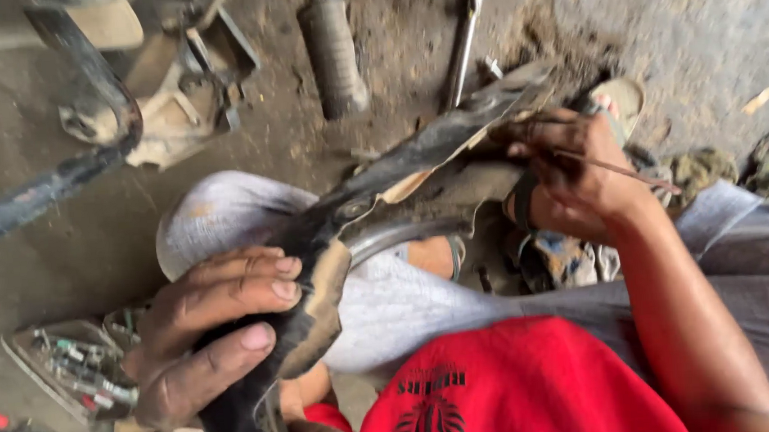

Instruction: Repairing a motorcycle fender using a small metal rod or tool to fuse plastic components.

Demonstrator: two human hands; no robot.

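Gripping the near end of a long black plastic panel [374, 199], the left hand [203, 337] is clamped tight around it. The panel lies across the person's knees, its long axis running from lower left to upper right. At its far end, the right hand [571, 176] pinches a thin rod [616, 170] against it.

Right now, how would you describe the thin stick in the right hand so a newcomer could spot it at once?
Start at the long black curved panel lying across the lap. At its far end the right hand pinches a thin reddish-brown stick that pokes out toward the sandal. Unlike the shiny metal rod on the dirt, it is dull and far thinner.
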